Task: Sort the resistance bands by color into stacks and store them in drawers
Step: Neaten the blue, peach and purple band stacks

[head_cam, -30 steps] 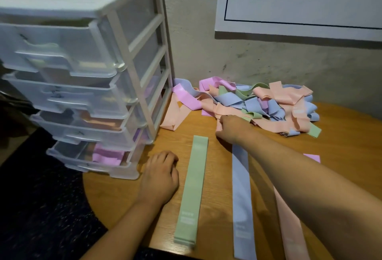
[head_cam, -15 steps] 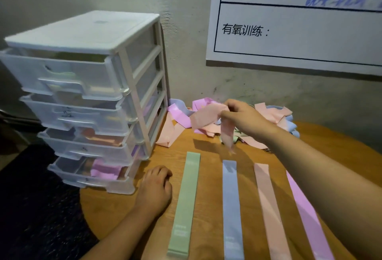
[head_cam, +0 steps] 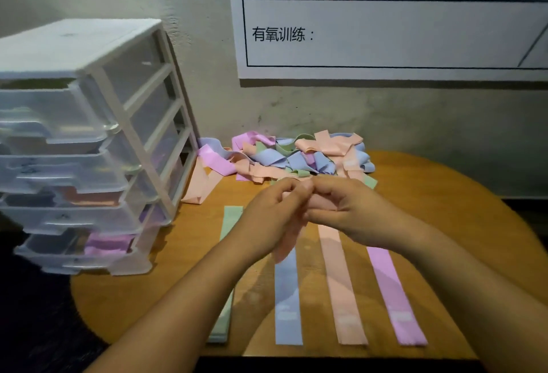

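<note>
Peach band: we held it just above the table, between the pile and the laid-out strips. It hung in a blurred fold below our knuckles, over the far end of the blue strip.
Left hand: fingers curled, tips pinching the band's upper edge and touching the right hand.
Right hand: fingers curled round the same band.
Hidden: our hands and forearms covered the strips' far ends and most of the green one. We could not tell how the band was folded.
Strips: green strip, blue strip, peach strip and purple strip lay flat, side by side, apart.
Pile: tangled bands in those four colours, against the wall.
Drawer unit: translucent, cut off at the left. Purple showed in the bottom drawer, peach above it.
Table: round, wooden.
Poster: white, its blue handwriting blurred.
</note>
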